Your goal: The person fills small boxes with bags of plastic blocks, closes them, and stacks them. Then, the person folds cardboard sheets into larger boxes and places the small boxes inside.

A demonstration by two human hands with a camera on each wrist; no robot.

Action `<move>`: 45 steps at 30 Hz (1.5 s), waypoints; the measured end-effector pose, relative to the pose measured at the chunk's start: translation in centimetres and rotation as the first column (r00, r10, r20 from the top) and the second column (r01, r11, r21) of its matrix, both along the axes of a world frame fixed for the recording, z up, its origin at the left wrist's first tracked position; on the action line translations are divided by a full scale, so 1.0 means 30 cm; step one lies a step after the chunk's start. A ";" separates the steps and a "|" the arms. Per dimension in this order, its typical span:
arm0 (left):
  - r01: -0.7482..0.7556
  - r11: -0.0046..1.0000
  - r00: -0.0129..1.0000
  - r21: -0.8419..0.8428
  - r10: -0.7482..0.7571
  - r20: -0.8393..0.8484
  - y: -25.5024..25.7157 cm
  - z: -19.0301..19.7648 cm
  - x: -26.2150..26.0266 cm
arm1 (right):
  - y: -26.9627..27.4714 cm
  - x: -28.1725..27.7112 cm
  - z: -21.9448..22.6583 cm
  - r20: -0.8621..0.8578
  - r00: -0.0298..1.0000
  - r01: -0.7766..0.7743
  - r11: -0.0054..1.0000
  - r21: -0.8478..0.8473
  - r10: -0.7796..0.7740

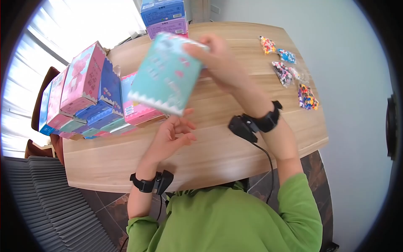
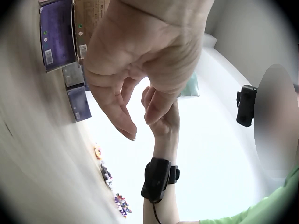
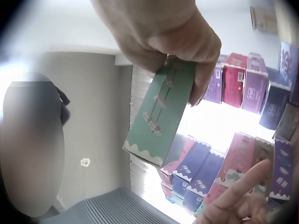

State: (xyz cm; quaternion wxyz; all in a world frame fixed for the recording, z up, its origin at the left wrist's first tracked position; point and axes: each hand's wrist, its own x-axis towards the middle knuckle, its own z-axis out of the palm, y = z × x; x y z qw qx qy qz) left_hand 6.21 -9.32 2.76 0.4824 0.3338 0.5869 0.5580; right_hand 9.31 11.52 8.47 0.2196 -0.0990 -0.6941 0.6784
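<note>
Head view: teal carton (image 1: pixel 166 77), likely light, stiff, crushable; best gripped across faces. Right hand (image 1: pixel 218 63): fingers clamped on upper end. Left hand (image 1: pixel 170 136): fingers apart, near lower end.

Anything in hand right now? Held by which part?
Right hand grips the teal box near its upper right corner in the head view; left hand holds nothing.
</note>
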 end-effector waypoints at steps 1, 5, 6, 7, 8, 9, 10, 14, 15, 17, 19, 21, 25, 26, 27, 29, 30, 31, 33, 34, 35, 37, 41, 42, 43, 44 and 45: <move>0.017 1.000 1.000 -0.005 -0.017 0.002 0.001 -0.004 0.000 | -0.029 -0.058 -0.017 -0.072 0.997 0.023 0.999 0.045 -0.020; 0.044 0.999 0.998 -0.004 -0.044 0.038 0.002 -0.018 0.013 | -0.156 -0.165 0.030 -0.148 0.987 0.128 0.860 0.494 -0.062; 0.045 0.999 0.997 0.001 -0.045 0.057 0.002 -0.021 0.018 | -0.175 -0.188 0.030 -0.143 0.988 0.126 0.863 0.489 -0.064; 0.040 0.999 0.998 -0.013 -0.039 0.057 0.004 -0.018 0.021 | -0.188 -0.213 0.026 -0.136 0.988 0.125 0.866 0.484 -0.067; 0.036 0.999 0.998 -0.026 -0.034 0.057 0.010 -0.012 0.022 | -0.193 -0.233 0.021 -0.130 0.989 0.125 0.869 0.479 -0.071; 0.033 0.999 0.998 -0.039 -0.030 0.057 0.016 -0.009 0.022 | -0.190 -0.250 0.004 -0.110 0.991 0.115 0.864 0.490 -0.069; 0.044 0.998 0.998 -0.051 -0.042 0.054 0.020 -0.011 0.020 | -0.187 -0.261 -0.005 -0.092 0.993 0.106 0.859 0.500 -0.069; -0.030 1.000 0.999 0.006 0.030 -0.017 0.048 -0.063 0.008 | -0.187 -0.170 -0.030 -0.364 0.906 0.406 0.684 0.606 -0.216; -0.079 0.996 0.996 0.049 0.081 -0.040 0.057 -0.089 0.009 | -0.163 -0.144 -0.017 -0.355 0.908 0.405 0.685 0.606 -0.222; -0.230 0.971 0.945 0.059 0.238 -0.223 0.096 -0.144 -0.016 | -0.100 -0.078 0.006 -0.332 0.913 0.400 0.688 0.606 -0.238; -0.378 0.922 0.867 0.078 0.383 -0.318 0.143 -0.149 -0.021 | 0.001 -0.033 -0.001 -0.185 0.945 0.327 0.738 0.591 -0.270; -0.505 0.858 0.785 0.089 0.500 -0.367 0.196 -0.142 -0.010 | 0.110 -0.023 -0.031 -0.120 0.944 0.316 0.735 0.600 -0.308; -0.641 0.760 0.585 0.109 0.576 -0.571 0.282 -0.226 -0.052 | 0.247 -0.068 -0.214 0.073 0.933 0.240 0.760 0.604 -0.352; -0.670 0.737 0.564 0.092 0.585 -0.582 0.305 -0.204 -0.047 | 0.256 -0.073 -0.240 0.178 0.923 0.184 0.799 0.573 -0.340; -0.698 0.712 0.542 0.076 0.594 -0.594 0.325 -0.190 -0.047 | 0.266 -0.080 -0.265 0.188 0.924 0.185 0.820 0.542 -0.333; -0.701 0.702 0.478 0.128 0.595 -0.646 0.357 -0.209 -0.073 | 0.256 -0.101 -0.279 0.207 0.927 0.183 0.859 0.479 -0.313; -0.701 0.696 0.443 0.155 0.596 -0.670 0.366 -0.215 -0.081 | 0.258 -0.123 -0.297 0.148 0.927 0.234 0.840 0.490 -0.344; -0.710 0.692 0.457 0.133 0.596 -0.661 0.372 -0.209 -0.084 | 0.269 -0.156 -0.318 0.086 0.924 0.284 0.819 0.498 -0.373; -0.727 0.680 0.478 0.094 0.600 -0.642 0.384 -0.193 -0.091 | 0.291 -0.221 -0.344 0.016 0.927 0.314 0.800 0.512 -0.374; -0.727 0.678 0.535 0.106 0.658 -0.530 0.388 -0.187 -0.095 | 0.295 -0.250 -0.344 0.010 0.938 0.290 0.802 0.522 -0.346; -0.729 0.674 0.583 0.119 0.702 -0.409 0.391 -0.183 -0.099 | 0.302 -0.273 -0.344 0.005 0.948 0.267 0.803 0.533 -0.318; -0.748 0.653 0.604 0.117 0.743 -0.289 0.395 -0.199 -0.125 | 0.319 -0.303 -0.338 0.178 0.962 0.078 0.836 0.543 -0.206; -0.757 0.651 0.633 0.056 0.752 -0.185 0.404 -0.215 -0.174 | 0.304 -0.319 -0.350 0.122 0.965 0.120 0.804 0.582 -0.232; -0.743 0.668 0.660 0.042 0.741 -0.122 0.406 -0.200 -0.175 | 0.306 -0.333 -0.362 0.069 0.967 0.158 0.795 0.585 -0.243; -0.748 0.663 0.659 0.036 0.747 -0.084 0.409 -0.194 -0.180 | 0.303 -0.343 -0.370 0.017 0.967 0.197 0.785 0.587 -0.255; -0.751 0.659 0.658 0.030 0.752 -0.047 0.414 -0.190 -0.184 | 0.307 -0.352 -0.377 -0.035 0.963 0.236 0.775 0.586 -0.267; -0.754 0.657 0.657 0.024 0.754 -0.009 0.419 -0.186 -0.188 | 0.316 -0.358 -0.382 -0.029 0.967 0.221 0.776 0.590 -0.253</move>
